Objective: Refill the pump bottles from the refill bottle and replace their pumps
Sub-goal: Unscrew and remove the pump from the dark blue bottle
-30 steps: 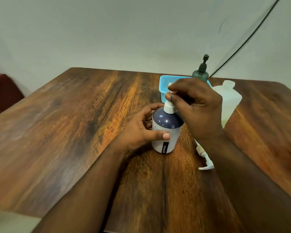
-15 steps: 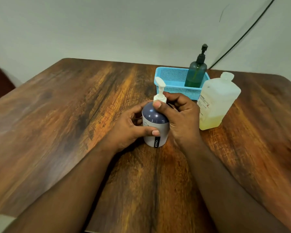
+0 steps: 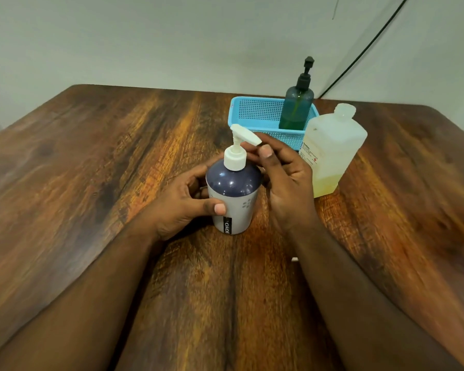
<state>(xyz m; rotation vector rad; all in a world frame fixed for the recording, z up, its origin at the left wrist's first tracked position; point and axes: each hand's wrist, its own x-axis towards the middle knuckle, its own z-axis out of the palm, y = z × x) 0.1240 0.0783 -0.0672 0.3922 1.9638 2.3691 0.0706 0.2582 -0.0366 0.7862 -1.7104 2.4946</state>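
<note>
Two hands frame the upright purple bottle [image 3: 233,199] at the table's [image 3: 91,170] centre: your left hand [image 3: 184,203] clasps its body, while your right hand [image 3: 284,178], half-open, sits nearer the white pump [image 3: 237,148], fingertips touching its right-pointing spout.

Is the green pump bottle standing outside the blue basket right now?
No, the green pump bottle stands upright inside the blue basket, at its right end.
</note>
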